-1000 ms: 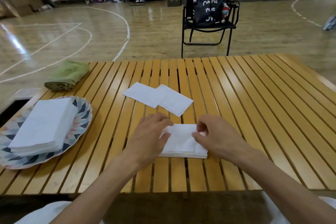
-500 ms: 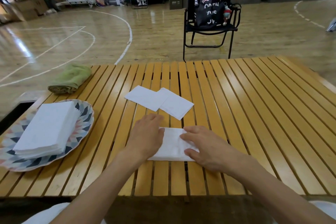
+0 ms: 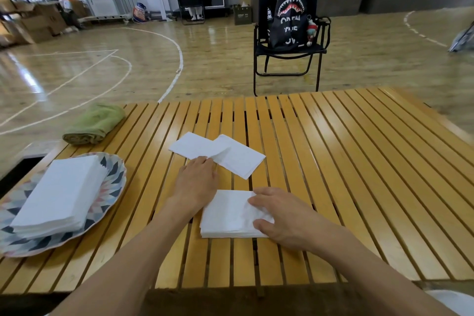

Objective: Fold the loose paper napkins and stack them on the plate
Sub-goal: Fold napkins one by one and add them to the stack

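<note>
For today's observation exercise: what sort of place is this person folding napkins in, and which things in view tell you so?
Most likely an indoor sports hall, perhaps a basketball court. The glossy wooden floor carries painted court lines, and the slatted table and folding chair look like portable camping furniture set up on it.
</note>
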Action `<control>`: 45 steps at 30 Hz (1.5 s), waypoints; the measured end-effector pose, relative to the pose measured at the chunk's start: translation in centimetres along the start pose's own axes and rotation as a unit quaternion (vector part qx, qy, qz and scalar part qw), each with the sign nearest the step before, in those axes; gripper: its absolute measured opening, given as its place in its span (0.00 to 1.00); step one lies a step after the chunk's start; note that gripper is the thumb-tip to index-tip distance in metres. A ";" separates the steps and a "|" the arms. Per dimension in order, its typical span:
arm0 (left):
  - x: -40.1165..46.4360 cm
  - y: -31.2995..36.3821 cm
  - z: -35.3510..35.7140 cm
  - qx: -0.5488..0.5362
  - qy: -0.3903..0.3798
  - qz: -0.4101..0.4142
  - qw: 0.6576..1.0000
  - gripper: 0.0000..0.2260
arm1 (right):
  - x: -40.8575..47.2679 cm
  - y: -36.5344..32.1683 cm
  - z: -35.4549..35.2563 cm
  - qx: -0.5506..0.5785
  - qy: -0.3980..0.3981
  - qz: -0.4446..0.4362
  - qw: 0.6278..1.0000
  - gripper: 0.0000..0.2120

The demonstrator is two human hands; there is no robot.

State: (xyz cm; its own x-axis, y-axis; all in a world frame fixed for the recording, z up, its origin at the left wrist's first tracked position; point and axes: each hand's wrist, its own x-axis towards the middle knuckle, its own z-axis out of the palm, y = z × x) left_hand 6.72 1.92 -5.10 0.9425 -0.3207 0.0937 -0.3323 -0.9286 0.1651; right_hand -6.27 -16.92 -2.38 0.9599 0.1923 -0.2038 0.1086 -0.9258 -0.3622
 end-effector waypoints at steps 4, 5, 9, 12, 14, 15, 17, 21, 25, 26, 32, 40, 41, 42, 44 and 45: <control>-0.9 0.7 -2.4 -0.034 0.075 0.012 0.996 0.15 | 0.2 0.0 0.1 0.062 0.054 0.015 0.997 0.25; -1.3 1.1 -3.3 -0.047 0.100 0.024 0.994 0.15 | 0.3 0.0 0.1 0.085 0.072 0.018 0.994 0.25; -3.4 2.7 -6.0 -0.165 0.173 0.089 0.967 0.17 | 0.4 -0.2 -0.7 0.225 0.156 0.053 0.960 0.23; -4.8 3.5 -7.3 -0.274 0.178 0.124 0.937 0.18 | 0.5 -0.3 -1.7 0.396 0.188 0.114 0.891 0.23; -5.6 3.9 -8.0 -0.324 0.172 0.150 0.918 0.18 | 0.5 0.0 -2.2 0.544 0.169 0.155 0.807 0.21; -6.0 4.1 -8.3 -0.340 0.166 0.166 0.911 0.18 | 0.5 0.1 -2.6 0.628 0.150 0.168 0.745 0.21; -6.6 4.2 -8.7 -0.360 0.149 0.203 0.898 0.18 | 0.4 0.3 -3.2 0.763 0.095 0.185 0.612 0.25; -7.4 3.9 -8.9 -0.384 0.131 0.225 0.886 0.18 | 0.1 0.8 -4.0 0.855 0.005 0.160 0.494 0.33; -7.8 3.5 -9.0 -0.489 0.073 0.200 0.846 0.19 | 0.2 1.0 -3.9 0.843 0.006 0.126 0.523 0.25; -7.8 3.4 -8.8 -0.512 0.059 0.183 0.837 0.19 | 0.3 1.0 -3.7 0.837 0.014 0.119 0.535 0.24; -7.0 2.1 -7.6 -0.602 0.015 0.118 0.790 0.18 | 0.4 1.1 -3.6 0.877 0.041 0.107 0.466 0.18; -6.9 1.7 -6.1 -0.575 0.045 0.115 0.809 0.14 | 0.7 1.3 -3.2 0.852 0.009 0.151 0.501 0.30; -6.9 1.6 -6.0 -0.580 0.045 0.111 0.806 0.13 | 0.6 1.3 -3.3 0.847 -0.003 0.149 0.511 0.29; -6.7 1.5 -5.8 -0.588 0.044 0.107 0.800 0.11 | 0.5 1.3 -3.3 0.840 -0.018 0.140 0.524 0.29; -6.5 1.4 -5.6 -0.614 0.043 0.092 0.783 0.08 | 0.4 1.2 -3.2 0.814 -0.027 0.129 0.565 0.23; -6.4 1.4 -5.5 -0.628 0.043 0.081 0.773 0.06 | 0.5 1.2 -3.2 0.797 -0.019 0.135 0.589 0.19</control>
State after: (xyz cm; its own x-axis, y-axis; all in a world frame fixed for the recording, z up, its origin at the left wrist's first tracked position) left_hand -0.01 3.71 -0.04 0.8977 -0.3493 0.2686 -0.2672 0.0532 0.9622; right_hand -4.84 -18.94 0.00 0.8773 0.1430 -0.4582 -0.4553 0.5501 -0.7000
